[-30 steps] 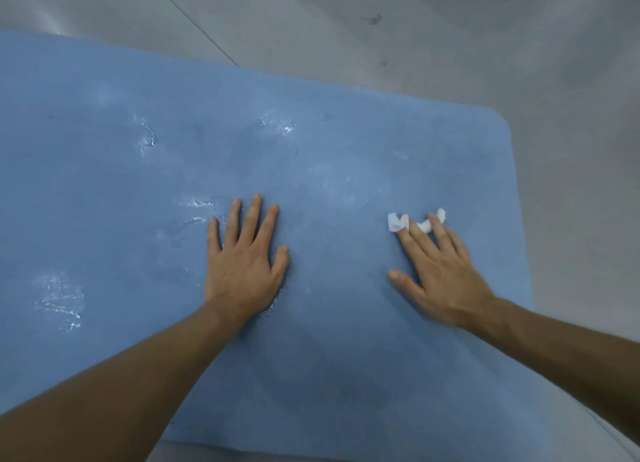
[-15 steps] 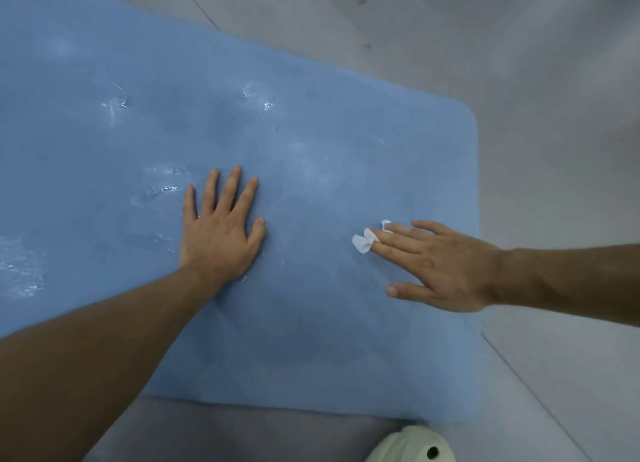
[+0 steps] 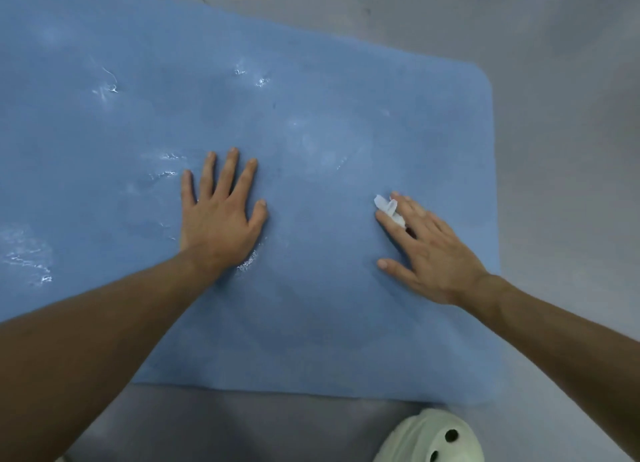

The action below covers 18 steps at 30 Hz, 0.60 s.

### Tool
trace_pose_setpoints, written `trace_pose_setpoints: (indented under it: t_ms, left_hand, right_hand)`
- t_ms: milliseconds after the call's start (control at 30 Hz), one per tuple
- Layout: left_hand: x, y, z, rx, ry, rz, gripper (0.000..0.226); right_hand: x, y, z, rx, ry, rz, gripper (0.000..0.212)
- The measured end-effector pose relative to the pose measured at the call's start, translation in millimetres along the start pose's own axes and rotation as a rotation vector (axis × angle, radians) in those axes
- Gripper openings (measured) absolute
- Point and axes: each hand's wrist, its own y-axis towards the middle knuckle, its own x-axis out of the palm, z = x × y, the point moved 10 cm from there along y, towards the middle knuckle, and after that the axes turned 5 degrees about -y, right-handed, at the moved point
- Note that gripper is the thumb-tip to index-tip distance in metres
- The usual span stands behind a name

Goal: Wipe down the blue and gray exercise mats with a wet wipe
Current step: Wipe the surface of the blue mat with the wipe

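The blue mat point(image 3: 311, 323) lies flat on the gray floor point(image 3: 571, 115), its long axis running left to right; its left part leaves the view and its rounded right end sits just beyond the right hand point(image 3: 433, 250). The left hand point(image 3: 218, 219) rests palm down near the mat's middle, fingers straight and spread. The right hand lies flat too, fingers straight and pointing up-left, pressing a small white wipe point(image 3: 386, 205) to the mat; the wipe pokes out between 2 fingers. Wet streaks point(image 3: 31, 257) glisten on the mat's left. A pale clog point(image 3: 415, 437) shows by the near edge.
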Motion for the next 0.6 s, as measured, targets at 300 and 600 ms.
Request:
trace_pose_setpoints:
  t_ms: [300, 600]
  left_hand:
    - [-1.3, -0.4, 0.9, 0.003, -0.025, -0.018, 0.068]
    - [3.5, -3.9, 6.7, 0.107, 0.007, -0.023, 0.059]
  right_hand:
    - [35.1, -63.6, -141.3, -0.369, 0.104, 0.067, 0.099]
    - [39.1, -49.6, -120.1, -0.488, -0.065, 0.124, 0.083]
